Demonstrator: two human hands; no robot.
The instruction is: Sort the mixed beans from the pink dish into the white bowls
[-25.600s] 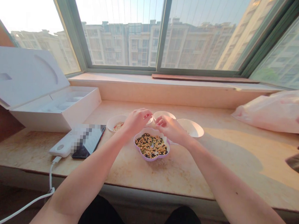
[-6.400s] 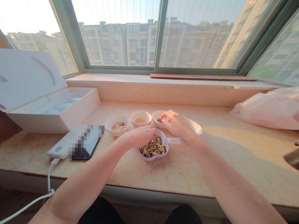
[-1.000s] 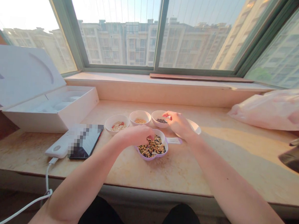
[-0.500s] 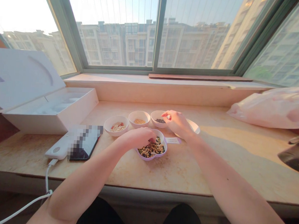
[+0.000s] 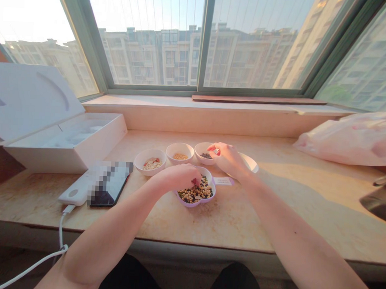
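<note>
My left hand [image 5: 181,177] reaches over a lilac-rimmed bowl [image 5: 193,204] of mixed beans [image 5: 198,193], yellow, green and black. Its fingertips are drawn together just at the beans; whatever they pinch is too small to make out. Above the right-hand white bowl [image 5: 201,147], which holds dark beans [image 5: 207,155], hovers my right hand [image 5: 228,158]. Its fingers are curved, with a small gap from the thumb, and nothing shows between them. A white bowl of yellow beans [image 5: 180,156] and another of pale flat pieces with some red [image 5: 153,163] stand to the left.
A white plate or bowl [image 5: 250,162] is partly behind my right hand. A labelled tag [image 5: 224,181] lies beside the lilac bowl. To the left are a phone [image 5: 113,185], a power bank with cable [image 5: 75,190] and an open white box [image 5: 99,144]. A plastic bag [image 5: 351,137] lies right.
My right hand's fingertips have parted slightly over the dark beans. The left fingers have shifted slightly within the lilac bowl. The bowls have stayed in place.
</note>
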